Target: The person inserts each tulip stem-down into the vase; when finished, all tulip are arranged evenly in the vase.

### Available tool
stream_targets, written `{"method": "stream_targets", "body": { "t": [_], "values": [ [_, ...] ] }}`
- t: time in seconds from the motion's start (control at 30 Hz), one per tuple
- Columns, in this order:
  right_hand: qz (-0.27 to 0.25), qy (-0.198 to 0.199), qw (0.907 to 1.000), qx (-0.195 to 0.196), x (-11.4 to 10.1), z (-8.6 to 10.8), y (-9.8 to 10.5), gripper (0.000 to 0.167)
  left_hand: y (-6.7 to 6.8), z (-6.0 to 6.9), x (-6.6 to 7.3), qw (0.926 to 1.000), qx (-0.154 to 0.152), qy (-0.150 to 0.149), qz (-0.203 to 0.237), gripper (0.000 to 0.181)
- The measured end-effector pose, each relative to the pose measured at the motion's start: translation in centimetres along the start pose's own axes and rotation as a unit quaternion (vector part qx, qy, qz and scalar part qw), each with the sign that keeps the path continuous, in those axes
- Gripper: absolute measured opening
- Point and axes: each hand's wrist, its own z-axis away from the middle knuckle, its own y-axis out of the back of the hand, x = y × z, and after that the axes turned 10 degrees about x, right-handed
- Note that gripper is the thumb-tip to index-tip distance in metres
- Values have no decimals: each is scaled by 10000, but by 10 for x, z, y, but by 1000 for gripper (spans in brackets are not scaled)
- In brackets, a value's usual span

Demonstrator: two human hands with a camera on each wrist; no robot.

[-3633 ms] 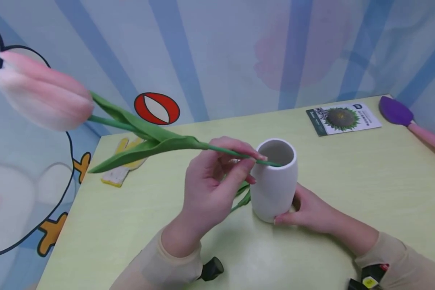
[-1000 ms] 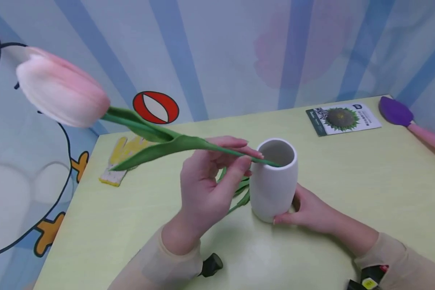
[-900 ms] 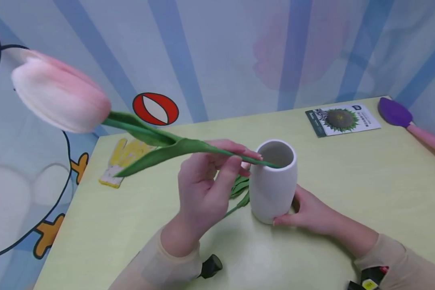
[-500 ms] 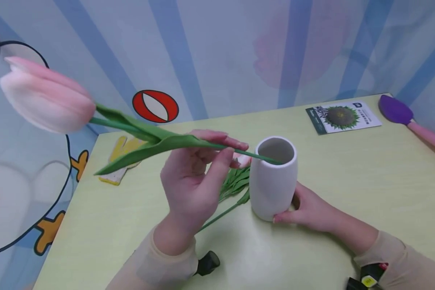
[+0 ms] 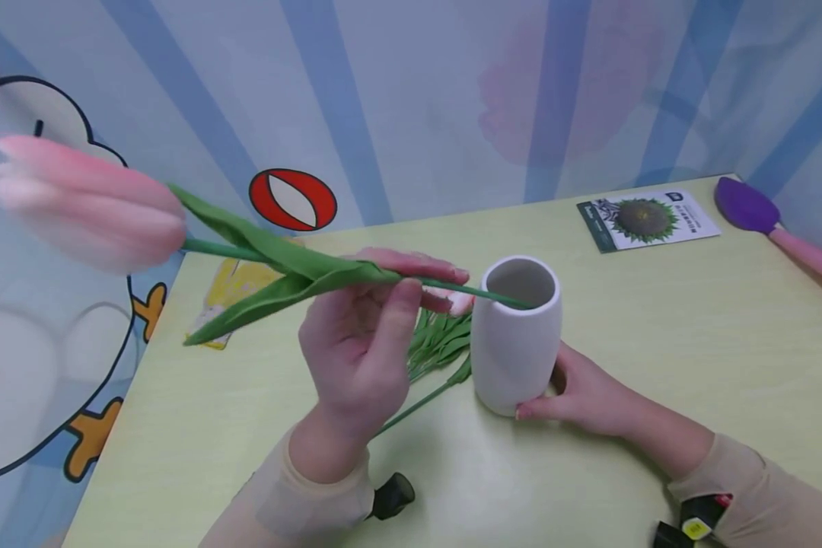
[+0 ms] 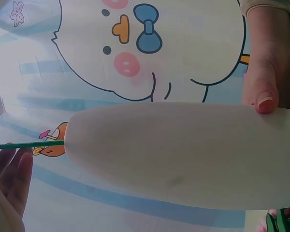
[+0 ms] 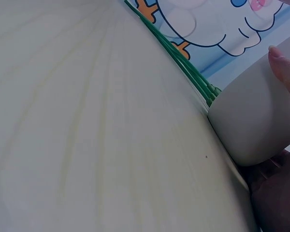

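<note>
A white vase (image 5: 517, 350) stands upright on the table, and my right hand (image 5: 589, 392) grips its lower right side. My left hand (image 5: 359, 350) pinches the green stem of a pink tulip (image 5: 89, 205) between thumb and fingers. The stem's lower end lies over the vase's near rim, just inside the mouth, and the flower head hangs out to the left. In the left wrist view the stem (image 6: 38, 144) enters the mouth of the vase (image 6: 183, 154). The right wrist view shows the thumb of my right hand (image 7: 285, 72) against the vase (image 7: 256, 111).
More green-stemmed flowers (image 5: 441, 339) lie on the table left of and behind the vase. A yellow and white glove (image 5: 233, 289) lies at the back left, partly behind the tulip's leaves. At the back right are a seed packet (image 5: 647, 221) and a purple spatula (image 5: 747, 205).
My left hand has slid left along the stem, away from the vase mouth, and uncovered more of the flowers lying behind. The tulip head has dipped slightly. My right hand and the vase have stayed put.
</note>
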Motion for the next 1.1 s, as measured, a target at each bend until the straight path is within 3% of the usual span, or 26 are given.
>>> {"method": "stream_targets", "body": {
  "t": [0.13,0.27,0.5,0.77,1.1],
  "values": [
    [-9,2,10000,-1,0,0,0,87,1,-1,-1,9994,56,-122,-311,17],
    [-4,-14,10000,-10,1,1,0,87,3,1,-3,9991,121,-42,-416,14],
    [-26,48,10000,-6,0,0,0,88,4,-1,-2,9984,209,108,-517,31],
    [-69,76,9999,-2,-1,0,0,88,5,-6,3,9992,61,390,-78,15],
    [-78,17,10000,10,0,0,0,88,3,-2,3,9986,-197,499,24,19]
  ]
}}
